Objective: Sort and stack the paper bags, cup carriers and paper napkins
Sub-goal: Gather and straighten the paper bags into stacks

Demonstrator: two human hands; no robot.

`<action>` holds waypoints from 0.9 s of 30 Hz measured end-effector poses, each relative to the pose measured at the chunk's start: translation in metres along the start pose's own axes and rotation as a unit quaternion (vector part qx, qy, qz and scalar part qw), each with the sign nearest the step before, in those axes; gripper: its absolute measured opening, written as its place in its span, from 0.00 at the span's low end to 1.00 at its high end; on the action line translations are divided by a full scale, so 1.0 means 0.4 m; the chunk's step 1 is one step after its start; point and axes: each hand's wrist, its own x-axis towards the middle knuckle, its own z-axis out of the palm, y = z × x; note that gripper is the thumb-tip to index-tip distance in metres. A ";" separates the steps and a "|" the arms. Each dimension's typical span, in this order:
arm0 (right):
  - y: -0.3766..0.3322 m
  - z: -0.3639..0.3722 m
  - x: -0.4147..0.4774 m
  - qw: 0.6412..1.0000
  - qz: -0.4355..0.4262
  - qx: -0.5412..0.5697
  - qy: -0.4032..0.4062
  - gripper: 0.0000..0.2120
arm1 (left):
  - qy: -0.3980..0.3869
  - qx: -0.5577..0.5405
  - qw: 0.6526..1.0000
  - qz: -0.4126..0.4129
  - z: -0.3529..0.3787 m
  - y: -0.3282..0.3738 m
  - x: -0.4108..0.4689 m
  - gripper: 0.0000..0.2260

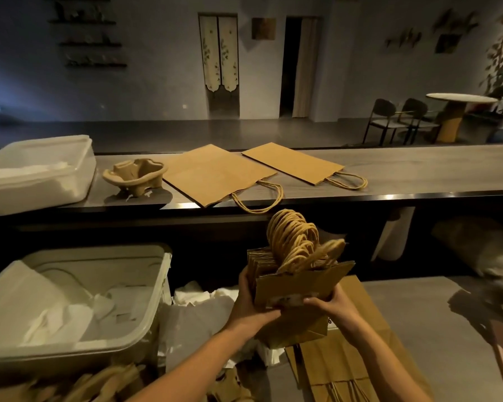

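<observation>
I hold a thick bundle of brown paper bags [298, 285] upright over the lower counter, their twisted handles [295, 239] bunched on top. My left hand [251, 303] grips its left side and my right hand [327, 304] its lower right edge. On the raised counter lie a large flat paper bag [215, 175] and a smaller one [295, 162], with a moulded cup carrier [135, 174] to their left. More flat bags [357, 358] lie under the bundle. Loose white napkins [198, 311] are piled left of my hands.
A clear lidded box of napkins [38, 172] stands at the raised counter's left end. A big plastic tub [70, 303] with white paper sits at lower left, with more cup carriers [93, 384] in front of it. Dark items [494, 309] lie at the right.
</observation>
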 end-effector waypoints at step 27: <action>0.013 0.021 -0.032 0.987 -0.071 0.095 0.105 0.23 | 0.023 0.059 0.998 0.003 -0.007 -0.017 0.008 0.37</action>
